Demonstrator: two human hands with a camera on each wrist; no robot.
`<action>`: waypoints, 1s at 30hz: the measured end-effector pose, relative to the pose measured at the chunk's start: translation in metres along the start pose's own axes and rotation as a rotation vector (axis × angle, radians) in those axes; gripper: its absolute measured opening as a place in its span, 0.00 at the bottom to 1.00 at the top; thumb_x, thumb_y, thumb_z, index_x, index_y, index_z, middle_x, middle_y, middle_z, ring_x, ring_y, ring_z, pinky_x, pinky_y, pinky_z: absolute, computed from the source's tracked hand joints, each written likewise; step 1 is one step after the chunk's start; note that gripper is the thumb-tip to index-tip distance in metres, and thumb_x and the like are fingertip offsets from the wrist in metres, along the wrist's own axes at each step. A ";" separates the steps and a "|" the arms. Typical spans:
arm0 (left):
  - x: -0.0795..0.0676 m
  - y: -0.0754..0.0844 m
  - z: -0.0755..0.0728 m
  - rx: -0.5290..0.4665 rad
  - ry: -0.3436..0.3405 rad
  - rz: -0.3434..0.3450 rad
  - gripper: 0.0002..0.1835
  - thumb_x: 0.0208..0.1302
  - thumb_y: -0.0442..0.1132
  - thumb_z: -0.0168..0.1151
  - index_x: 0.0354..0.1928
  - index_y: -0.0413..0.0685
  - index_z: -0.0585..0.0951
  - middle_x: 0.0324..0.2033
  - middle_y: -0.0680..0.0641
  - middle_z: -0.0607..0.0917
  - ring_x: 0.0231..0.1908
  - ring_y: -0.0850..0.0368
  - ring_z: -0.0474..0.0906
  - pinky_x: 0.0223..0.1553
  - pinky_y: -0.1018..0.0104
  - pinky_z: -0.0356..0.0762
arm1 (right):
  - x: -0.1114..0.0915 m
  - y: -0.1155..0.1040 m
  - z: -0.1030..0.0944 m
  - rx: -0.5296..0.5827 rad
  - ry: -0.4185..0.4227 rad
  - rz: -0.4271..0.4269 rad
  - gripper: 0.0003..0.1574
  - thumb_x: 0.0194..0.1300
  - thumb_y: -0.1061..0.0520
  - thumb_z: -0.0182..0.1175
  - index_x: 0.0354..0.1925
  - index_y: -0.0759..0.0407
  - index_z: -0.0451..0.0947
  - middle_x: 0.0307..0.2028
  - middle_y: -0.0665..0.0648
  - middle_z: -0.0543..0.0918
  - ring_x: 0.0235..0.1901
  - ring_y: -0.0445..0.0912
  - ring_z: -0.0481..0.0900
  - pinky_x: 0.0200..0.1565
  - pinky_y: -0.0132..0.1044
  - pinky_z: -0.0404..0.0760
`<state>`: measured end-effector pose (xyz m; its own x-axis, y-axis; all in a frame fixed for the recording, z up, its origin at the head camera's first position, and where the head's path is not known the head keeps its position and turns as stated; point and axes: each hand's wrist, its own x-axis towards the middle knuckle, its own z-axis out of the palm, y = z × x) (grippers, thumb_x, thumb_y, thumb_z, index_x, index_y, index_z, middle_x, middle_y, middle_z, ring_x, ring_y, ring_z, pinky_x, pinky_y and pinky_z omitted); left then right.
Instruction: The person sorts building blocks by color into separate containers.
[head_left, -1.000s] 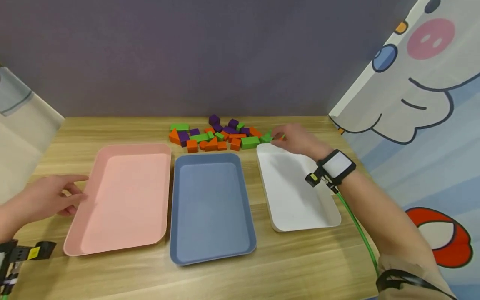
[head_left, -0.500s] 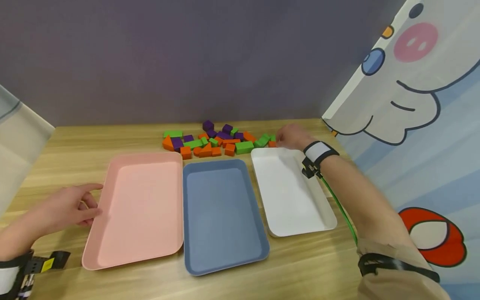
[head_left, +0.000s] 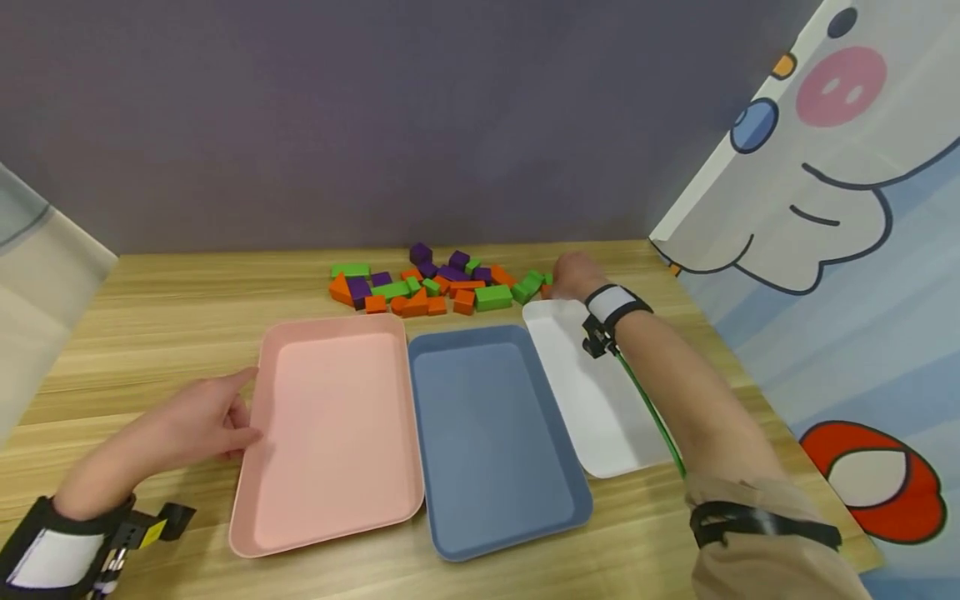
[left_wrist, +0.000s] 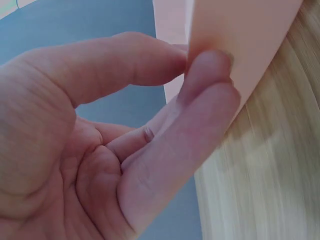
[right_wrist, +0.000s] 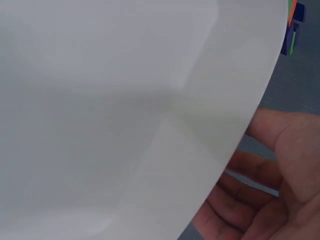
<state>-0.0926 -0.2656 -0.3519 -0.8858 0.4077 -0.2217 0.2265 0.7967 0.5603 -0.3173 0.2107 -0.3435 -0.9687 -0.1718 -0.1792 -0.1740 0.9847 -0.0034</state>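
The pink tray [head_left: 337, 433] lay just right of the left hand [head_left: 191, 421], whose pinch on its rim came clear in the left wrist view, thumb above and fingertips against the outer wall, while the head view hid those fingertips. Right of it stood the blue tray [head_left: 498, 442], then the white tray [head_left: 585, 392], with coloured blocks [head_left: 431, 287] beyond. Only the right wrist view showed the right hand's [head_left: 576, 277] bent fingers outside the white tray's rim; whether they gripped anything could not be told.
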 end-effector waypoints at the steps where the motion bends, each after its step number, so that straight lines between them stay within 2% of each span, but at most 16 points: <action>1: 0.002 -0.001 -0.001 -0.009 0.004 0.004 0.44 0.56 0.38 0.64 0.65 0.19 0.51 0.17 0.57 0.79 0.16 0.66 0.74 0.20 0.70 0.73 | 0.001 -0.001 0.002 -0.004 0.008 0.015 0.28 0.50 0.46 0.65 0.09 0.53 0.59 0.11 0.47 0.56 0.17 0.44 0.59 0.22 0.36 0.61; 3: 0.007 -0.002 -0.004 -0.015 0.012 -0.004 0.41 0.60 0.40 0.62 0.64 0.20 0.54 0.16 0.57 0.79 0.16 0.64 0.76 0.20 0.70 0.73 | 0.003 -0.003 0.005 -0.024 0.026 0.027 0.30 0.50 0.45 0.65 0.09 0.53 0.59 0.11 0.47 0.57 0.18 0.45 0.61 0.24 0.37 0.64; 7: 0.024 -0.008 -0.015 0.036 0.051 -0.044 0.34 0.65 0.42 0.56 0.62 0.21 0.60 0.15 0.56 0.78 0.16 0.61 0.77 0.24 0.68 0.74 | 0.005 -0.003 0.011 -0.029 0.044 0.043 0.24 0.53 0.51 0.61 0.11 0.53 0.60 0.13 0.49 0.60 0.21 0.46 0.66 0.26 0.38 0.67; 10: 0.038 -0.013 -0.020 0.053 0.068 -0.076 0.33 0.66 0.41 0.54 0.62 0.20 0.59 0.16 0.54 0.80 0.17 0.60 0.78 0.28 0.65 0.76 | 0.006 -0.002 0.015 -0.024 0.059 0.045 0.20 0.52 0.56 0.57 0.12 0.53 0.59 0.13 0.50 0.60 0.21 0.47 0.65 0.26 0.38 0.66; 12: 0.043 -0.016 -0.022 0.060 0.070 -0.075 0.34 0.65 0.39 0.54 0.63 0.18 0.56 0.16 0.54 0.80 0.17 0.59 0.77 0.31 0.61 0.77 | 0.006 -0.002 0.017 -0.007 0.074 0.039 0.20 0.52 0.56 0.56 0.12 0.54 0.60 0.13 0.50 0.59 0.20 0.47 0.64 0.25 0.38 0.65; 14: 0.049 -0.018 -0.022 0.059 0.063 -0.061 0.35 0.64 0.37 0.55 0.63 0.18 0.55 0.17 0.55 0.80 0.16 0.59 0.77 0.31 0.61 0.78 | 0.005 0.001 0.017 0.006 0.098 0.037 0.19 0.52 0.55 0.57 0.12 0.54 0.61 0.13 0.50 0.60 0.19 0.47 0.64 0.24 0.38 0.64; 18: 0.051 -0.019 -0.022 0.047 0.028 -0.043 0.36 0.62 0.34 0.55 0.64 0.19 0.53 0.17 0.55 0.80 0.16 0.60 0.76 0.27 0.66 0.76 | 0.002 0.004 0.014 0.038 0.189 -0.003 0.12 0.50 0.56 0.62 0.19 0.59 0.70 0.17 0.53 0.69 0.22 0.50 0.69 0.25 0.40 0.67; 20: 0.050 -0.018 -0.022 0.031 0.014 -0.042 0.35 0.62 0.34 0.55 0.65 0.20 0.53 0.18 0.54 0.80 0.16 0.60 0.77 0.26 0.68 0.75 | -0.002 0.001 0.008 0.058 0.260 -0.056 0.09 0.47 0.58 0.64 0.26 0.62 0.76 0.23 0.57 0.76 0.26 0.52 0.73 0.28 0.42 0.71; 22: 0.049 -0.017 -0.023 0.020 0.008 -0.038 0.36 0.62 0.34 0.55 0.65 0.21 0.53 0.17 0.54 0.80 0.16 0.59 0.77 0.26 0.68 0.74 | -0.009 -0.008 0.000 0.066 0.314 -0.115 0.13 0.47 0.59 0.65 0.34 0.63 0.78 0.29 0.59 0.80 0.30 0.54 0.76 0.32 0.44 0.75; 25: 0.048 -0.016 -0.024 0.008 0.007 -0.040 0.36 0.61 0.33 0.55 0.65 0.22 0.53 0.17 0.54 0.80 0.15 0.59 0.77 0.23 0.68 0.74 | -0.023 -0.030 -0.013 0.082 0.348 -0.233 0.18 0.50 0.59 0.66 0.42 0.61 0.79 0.36 0.59 0.82 0.34 0.53 0.78 0.37 0.45 0.77; 27: 0.047 -0.016 -0.024 0.023 0.012 -0.035 0.36 0.61 0.34 0.56 0.65 0.21 0.54 0.16 0.54 0.79 0.15 0.59 0.76 0.24 0.69 0.72 | -0.035 -0.051 -0.020 0.088 0.355 -0.325 0.19 0.52 0.58 0.66 0.44 0.59 0.79 0.37 0.57 0.82 0.33 0.51 0.79 0.37 0.44 0.78; 30: 0.046 -0.016 -0.023 0.048 0.023 -0.034 0.35 0.60 0.34 0.56 0.64 0.21 0.56 0.16 0.54 0.78 0.15 0.59 0.75 0.26 0.69 0.70 | -0.059 -0.087 -0.023 0.106 0.380 -0.530 0.19 0.53 0.57 0.66 0.45 0.57 0.79 0.38 0.54 0.83 0.33 0.47 0.79 0.37 0.40 0.78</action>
<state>-0.1465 -0.2699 -0.3525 -0.9023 0.3703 -0.2207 0.2152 0.8306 0.5137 -0.2490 0.1347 -0.3103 -0.7552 -0.6125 0.2335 -0.6447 0.7584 -0.0959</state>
